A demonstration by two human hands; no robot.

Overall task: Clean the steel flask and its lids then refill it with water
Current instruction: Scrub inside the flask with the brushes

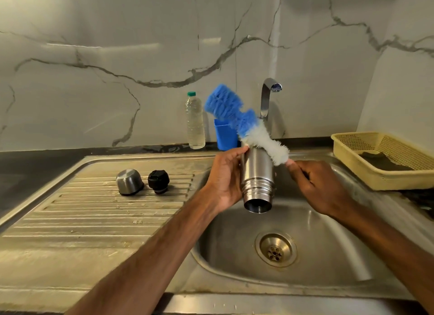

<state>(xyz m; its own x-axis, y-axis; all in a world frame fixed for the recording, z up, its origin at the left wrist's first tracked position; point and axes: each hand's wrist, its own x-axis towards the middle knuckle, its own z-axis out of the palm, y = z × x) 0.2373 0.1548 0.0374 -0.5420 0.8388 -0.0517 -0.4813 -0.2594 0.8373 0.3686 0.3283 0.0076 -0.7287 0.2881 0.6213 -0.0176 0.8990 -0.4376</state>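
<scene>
While left hand (225, 176) grasps flask (257, 173), right hand (317, 183) pinching brush (234, 110), lids (129, 182) lie on drainboard (94, 211).

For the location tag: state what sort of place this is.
Probably a home kitchen: a stainless steel sink with ribbed drainboard, a curved chrome tap against a grey-veined marble wall, and a yellow perforated plastic basket beside the basin.

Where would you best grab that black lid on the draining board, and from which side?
I'd pinch the black lid round its wide upper cap, coming from above: it stands free on the draining board, narrow end down, and the steel cap sits close on its left.
</scene>
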